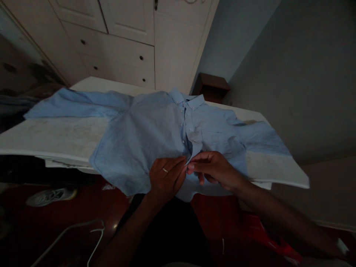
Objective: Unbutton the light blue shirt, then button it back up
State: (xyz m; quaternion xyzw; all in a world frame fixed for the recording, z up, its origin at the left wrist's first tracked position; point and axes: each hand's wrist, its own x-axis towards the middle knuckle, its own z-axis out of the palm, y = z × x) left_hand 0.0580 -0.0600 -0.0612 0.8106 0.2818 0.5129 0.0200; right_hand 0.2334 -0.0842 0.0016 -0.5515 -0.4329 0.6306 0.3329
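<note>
So the light blue shirt (155, 126) is lying face up across the white bench (61, 137), and I'd call the laying-out part done: body mostly flat, sleeves out to either side, collar (197, 102) at the far end. The front is another story. It gapes from below the collar down to the hands, with a few small pale buttons (183, 142) showing along the opening, and none of those looks done up to me. So that bit's left, plus some creases.

Both hands are on the lower front of the shirt. The left hand (168, 176), wearing a ring (165, 170), has its fingertips pressed onto the opening's edge; the right hand (215, 168) pinches the front strip (197, 146) between thumb and finger, right against the left's fingertips. Can't tell if there's a button in there, the fingers cover it.

Fabric looks thin, soft and matt, rumpled on the right half, with a curved hem draping over the near edge. The collar looks stiffer, with crisp points. The bench is smooth but blotchy beside the shirt's left side. Below the shirt, there's a thin, bent wire hanger (69, 228) and a pale shoe (51, 197) on a shiny red floor (102, 200).
</note>
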